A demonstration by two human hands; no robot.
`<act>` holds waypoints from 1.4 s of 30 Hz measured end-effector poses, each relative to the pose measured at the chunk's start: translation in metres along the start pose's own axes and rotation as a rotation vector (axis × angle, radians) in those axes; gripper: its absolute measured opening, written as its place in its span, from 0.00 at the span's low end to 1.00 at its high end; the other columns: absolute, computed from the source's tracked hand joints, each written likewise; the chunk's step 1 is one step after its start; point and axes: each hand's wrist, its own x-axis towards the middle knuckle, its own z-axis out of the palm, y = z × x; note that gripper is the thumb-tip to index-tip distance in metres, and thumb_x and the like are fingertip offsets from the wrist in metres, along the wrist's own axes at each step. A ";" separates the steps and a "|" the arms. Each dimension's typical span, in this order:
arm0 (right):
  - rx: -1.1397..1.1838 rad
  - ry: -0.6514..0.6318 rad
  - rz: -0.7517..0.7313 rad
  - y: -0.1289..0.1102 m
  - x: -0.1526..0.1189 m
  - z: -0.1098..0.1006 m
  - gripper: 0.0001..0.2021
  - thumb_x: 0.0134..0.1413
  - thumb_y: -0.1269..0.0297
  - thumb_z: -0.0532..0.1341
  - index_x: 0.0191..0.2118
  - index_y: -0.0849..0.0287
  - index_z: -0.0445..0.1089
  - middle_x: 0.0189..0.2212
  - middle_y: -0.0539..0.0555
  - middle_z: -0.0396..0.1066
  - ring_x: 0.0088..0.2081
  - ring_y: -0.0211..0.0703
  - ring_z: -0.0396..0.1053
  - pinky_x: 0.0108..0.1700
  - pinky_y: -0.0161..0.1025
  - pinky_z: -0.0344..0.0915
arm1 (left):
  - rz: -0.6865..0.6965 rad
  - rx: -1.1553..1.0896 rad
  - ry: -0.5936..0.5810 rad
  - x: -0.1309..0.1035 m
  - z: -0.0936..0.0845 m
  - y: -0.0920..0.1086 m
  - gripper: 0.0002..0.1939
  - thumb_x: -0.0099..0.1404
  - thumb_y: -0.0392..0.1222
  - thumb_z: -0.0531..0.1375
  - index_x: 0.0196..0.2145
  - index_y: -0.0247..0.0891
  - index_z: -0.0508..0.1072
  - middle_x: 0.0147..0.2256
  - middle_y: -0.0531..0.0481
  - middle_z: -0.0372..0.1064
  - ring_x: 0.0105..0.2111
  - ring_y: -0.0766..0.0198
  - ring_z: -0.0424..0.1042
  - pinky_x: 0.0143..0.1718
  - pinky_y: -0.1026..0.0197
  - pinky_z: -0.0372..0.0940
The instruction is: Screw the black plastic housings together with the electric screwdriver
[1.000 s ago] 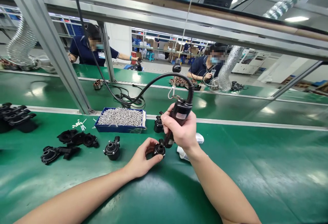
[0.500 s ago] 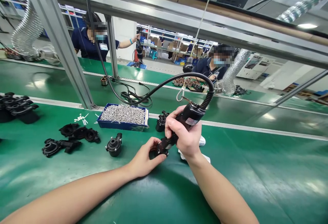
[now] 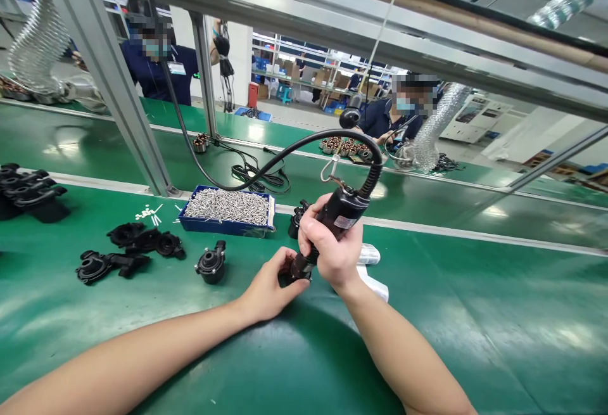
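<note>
My right hand (image 3: 332,241) is wrapped round a black corded electric screwdriver (image 3: 344,209), its tip end pointing down and to the left. Under that end, my left hand (image 3: 273,285) grips a small black pump housing (image 3: 287,275) on the green bench (image 3: 237,364); the tool and fingers hide most of it. Left of my left hand, a similar black housing (image 3: 210,263) with screws in its rim stands upright. A blue tray (image 3: 228,225) full of silver screws lies beyond it. Another black housing (image 3: 297,218) is partly hidden behind my right hand.
Loose black covers (image 3: 142,241) and a cluster of black housings (image 3: 33,193) lie at the left. A white roll (image 3: 369,254) is beside my right wrist. A metal post (image 3: 114,85) rises behind the bench. Two people sit across, near copper coils (image 3: 349,146).
The screwdriver and my right hand have shifted slightly left, and the tool stands a little more upright. My left hand stays round the housing. Across the bench, a person's raised hand with cables has moved left.
</note>
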 end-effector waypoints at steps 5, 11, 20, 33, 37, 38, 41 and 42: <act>0.001 -0.004 0.005 0.004 -0.004 0.001 0.09 0.54 0.68 0.67 0.36 0.56 0.66 0.21 0.42 0.67 0.14 0.32 0.61 0.18 0.32 0.58 | -0.012 -0.027 0.018 0.000 0.002 -0.002 0.18 0.66 0.47 0.69 0.47 0.39 0.67 0.42 0.48 0.73 0.42 0.55 0.73 0.47 0.53 0.67; -0.011 -0.014 0.018 0.007 -0.006 0.003 0.09 0.53 0.67 0.67 0.37 0.56 0.66 0.21 0.42 0.67 0.14 0.32 0.61 0.19 0.32 0.58 | -0.009 -0.024 0.030 0.001 0.002 -0.001 0.21 0.64 0.49 0.70 0.47 0.39 0.67 0.40 0.48 0.74 0.42 0.53 0.74 0.47 0.51 0.69; -0.063 0.019 0.054 -0.004 0.000 -0.003 0.11 0.53 0.65 0.69 0.36 0.56 0.65 0.21 0.44 0.70 0.16 0.35 0.64 0.20 0.33 0.61 | -0.002 0.000 -0.043 -0.003 -0.001 0.000 0.19 0.66 0.46 0.69 0.49 0.41 0.67 0.45 0.46 0.74 0.49 0.50 0.74 0.55 0.48 0.68; -0.091 0.146 -0.067 0.000 0.015 -0.016 0.13 0.52 0.63 0.70 0.36 0.55 0.65 0.22 0.44 0.71 0.17 0.35 0.65 0.22 0.35 0.63 | -0.012 0.074 -0.072 -0.006 -0.004 0.001 0.20 0.66 0.47 0.67 0.50 0.42 0.64 0.45 0.47 0.71 0.49 0.54 0.72 0.57 0.50 0.66; -0.101 0.133 -0.055 0.001 0.015 -0.014 0.12 0.52 0.63 0.70 0.35 0.56 0.65 0.21 0.44 0.70 0.17 0.35 0.65 0.21 0.34 0.63 | -0.011 0.078 -0.051 -0.005 -0.004 0.001 0.20 0.66 0.49 0.68 0.49 0.42 0.65 0.45 0.47 0.71 0.48 0.54 0.72 0.55 0.50 0.67; -0.108 0.125 -0.054 0.002 0.015 -0.014 0.12 0.53 0.63 0.70 0.35 0.56 0.65 0.21 0.44 0.70 0.17 0.35 0.65 0.21 0.34 0.63 | -0.017 0.063 -0.044 -0.004 -0.005 0.000 0.21 0.65 0.49 0.69 0.49 0.42 0.65 0.45 0.48 0.71 0.48 0.54 0.72 0.55 0.50 0.67; -0.129 0.119 -0.041 0.004 0.014 -0.011 0.13 0.53 0.62 0.70 0.36 0.55 0.64 0.20 0.43 0.67 0.16 0.34 0.63 0.20 0.34 0.62 | -0.089 -0.055 -0.050 0.001 -0.006 -0.002 0.28 0.59 0.48 0.74 0.49 0.43 0.63 0.43 0.49 0.74 0.46 0.54 0.75 0.55 0.50 0.67; -0.134 0.121 -0.037 0.005 0.013 -0.009 0.13 0.53 0.62 0.70 0.36 0.55 0.64 0.20 0.42 0.66 0.15 0.34 0.62 0.20 0.33 0.61 | -0.117 -0.102 -0.054 0.002 -0.006 -0.003 0.31 0.56 0.48 0.76 0.48 0.43 0.62 0.42 0.50 0.75 0.45 0.55 0.76 0.54 0.50 0.67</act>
